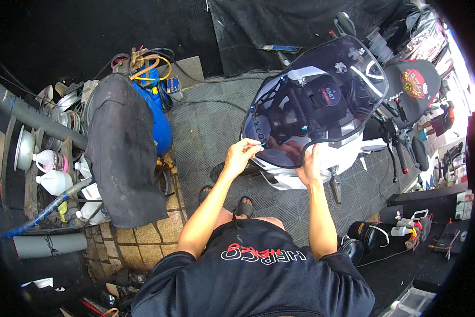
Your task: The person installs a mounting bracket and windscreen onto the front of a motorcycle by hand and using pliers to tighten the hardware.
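Note:
In front of me is a white scooter (282, 181) with a large tinted windshield (279, 127) edged in black. My left hand (241, 157) is at the windshield's near left corner. Its thumb and forefinger pinch a small blue bolt (262, 145) against the dark surface. More blue bolt heads (304, 128) show elsewhere on the shield. My right hand (310, 168) grips the windshield's near lower edge, its fingertips partly hidden at the rim. A round sticker (330, 95) shows on the dark shield.
Left of the scooter stands a blue tank (162, 121) with hoses, beside a dark draped cover (124, 153). White jugs (55, 183) and metal parts fill the far left. Handlebar levers (393, 150) jut out at right. A black helmet-like object (369, 235) and tools lie lower right.

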Demonstrator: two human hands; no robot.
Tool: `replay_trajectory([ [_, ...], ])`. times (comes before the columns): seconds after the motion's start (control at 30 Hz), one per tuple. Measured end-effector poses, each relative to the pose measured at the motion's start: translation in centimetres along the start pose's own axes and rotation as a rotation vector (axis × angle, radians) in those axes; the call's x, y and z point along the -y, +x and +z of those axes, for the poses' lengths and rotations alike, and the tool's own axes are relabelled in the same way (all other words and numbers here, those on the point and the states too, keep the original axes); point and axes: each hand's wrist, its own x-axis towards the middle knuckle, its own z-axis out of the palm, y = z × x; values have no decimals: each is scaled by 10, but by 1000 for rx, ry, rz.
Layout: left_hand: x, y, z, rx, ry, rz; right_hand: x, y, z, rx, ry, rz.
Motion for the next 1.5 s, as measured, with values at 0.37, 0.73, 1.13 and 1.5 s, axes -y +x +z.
replay_trajectory([
  [0.37,-11,8,12,-44,250,36,-4,2,-2,-13,20,-13],
  [0.73,-14,-1,21,-60,283,138,-2,-1,1,-25,47,-10],
  [1.13,-14,2,27,-116,681,619,1,-15,-2,-22,-10,-75],
  [1.5,-8,0,21,-166,798,571,-19,-38,-36,-157,-104,-148],
])
